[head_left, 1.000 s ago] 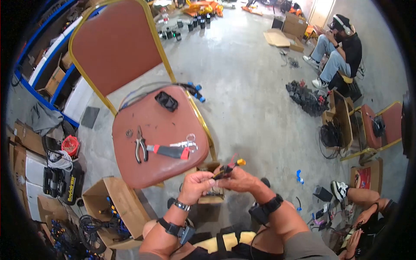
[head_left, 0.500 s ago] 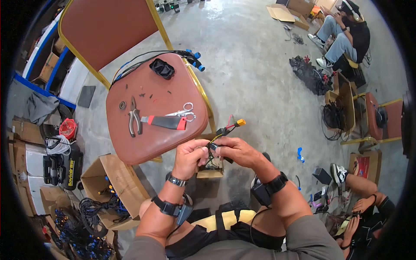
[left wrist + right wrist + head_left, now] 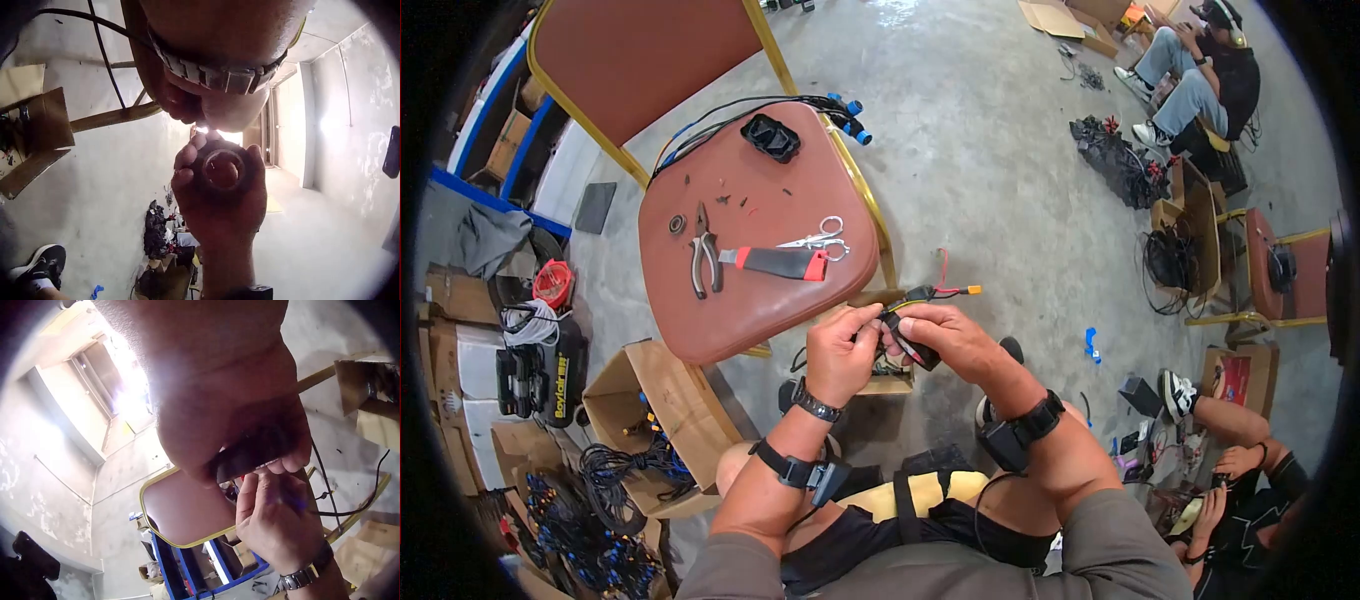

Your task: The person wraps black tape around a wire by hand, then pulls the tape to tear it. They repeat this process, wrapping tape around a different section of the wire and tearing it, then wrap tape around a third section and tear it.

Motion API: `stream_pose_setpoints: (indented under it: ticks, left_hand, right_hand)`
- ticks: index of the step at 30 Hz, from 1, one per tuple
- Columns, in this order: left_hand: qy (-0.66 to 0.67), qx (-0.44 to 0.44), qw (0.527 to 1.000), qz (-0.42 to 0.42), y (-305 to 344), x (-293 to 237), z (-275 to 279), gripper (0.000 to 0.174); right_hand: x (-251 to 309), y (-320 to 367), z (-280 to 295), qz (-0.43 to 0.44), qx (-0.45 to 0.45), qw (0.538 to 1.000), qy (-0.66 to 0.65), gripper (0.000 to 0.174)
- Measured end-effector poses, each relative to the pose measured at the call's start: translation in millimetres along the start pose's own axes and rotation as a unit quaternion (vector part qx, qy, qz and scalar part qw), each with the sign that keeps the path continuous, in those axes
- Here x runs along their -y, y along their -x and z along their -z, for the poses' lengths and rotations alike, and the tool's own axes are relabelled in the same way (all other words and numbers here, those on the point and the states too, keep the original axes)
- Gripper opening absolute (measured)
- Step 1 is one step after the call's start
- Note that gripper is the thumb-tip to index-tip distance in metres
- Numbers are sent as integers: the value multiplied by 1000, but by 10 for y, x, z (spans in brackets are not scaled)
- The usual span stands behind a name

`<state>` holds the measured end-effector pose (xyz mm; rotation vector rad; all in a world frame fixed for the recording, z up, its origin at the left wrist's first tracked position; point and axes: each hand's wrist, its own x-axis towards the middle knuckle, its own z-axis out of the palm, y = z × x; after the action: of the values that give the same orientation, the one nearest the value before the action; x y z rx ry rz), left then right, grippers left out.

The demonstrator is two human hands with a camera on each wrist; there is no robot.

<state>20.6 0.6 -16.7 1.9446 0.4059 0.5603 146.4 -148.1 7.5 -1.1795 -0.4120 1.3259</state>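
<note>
Two forearms [image 3: 750, 497] angled inward, left hand [image 3: 841, 348] pinching wires [image 3: 917, 295], right hand [image 3: 952, 343] gripping dark tape roll [image 3: 225, 195]

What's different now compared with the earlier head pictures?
The yellow plug has swung rightward and lower relative to the hands. The roll of tape shows more plainly in the right hand; no pick-up or release is clear. The left hand stays at the wires. Pliers, knife and scissors stay put on the chair seat; the camera's framing shifted.
</note>
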Motion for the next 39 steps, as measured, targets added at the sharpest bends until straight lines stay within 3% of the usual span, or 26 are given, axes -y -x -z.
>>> stream_pose_setpoints:
  ticks: [4,7,10,13,15,19,22,24,27,31,34,39]
  left_hand:
    - [-50,-18,999,-1,1,-53,-28,22]
    - [-84,-31,996,-20,0,-29,-26,20]
    - [-93,-25,995,-14,5,-22,-33,19]
    - [-109,-18,994,-25,13,-12,-52,18]
    - [-138,9,990,-25,7,-29,-49,15]
    - [-180,69,980,-45,12,-38,-4,7]
    - [-183,133,971,-72,19,18,-5,3]
    - [-148,154,973,-91,15,6,-9,6]
    - [-105,157,976,-111,-11,-85,0,3]
    - [-52,185,978,-77,-15,-161,71,13]
    - [-10,182,982,-54,-12,-161,85,12]
    - [3,173,981,-83,-11,-135,90,14]
  right_hand:
    - [-8,2,25,18,1,1000,6,30]
    - [-74,3,42,61,-34,994,87,33]
    - [-47,12,82,47,-27,994,93,43]
    - [-30,13,85,47,35,993,105,55]
    - [41,65,29,93,58,989,95,59]
    - [61,58,103,69,44,990,116,56]
    - [259,106,117,4,-3,974,225,49]
    - [350,133,118,34,-31,934,355,49]
    - [298,75,225,69,-35,913,400,46]
    - [334,70,264,-21,-32,960,276,42]
    - [321,61,247,-28,-48,977,205,43]
    - [209,-23,320,-35,-40,981,185,46]
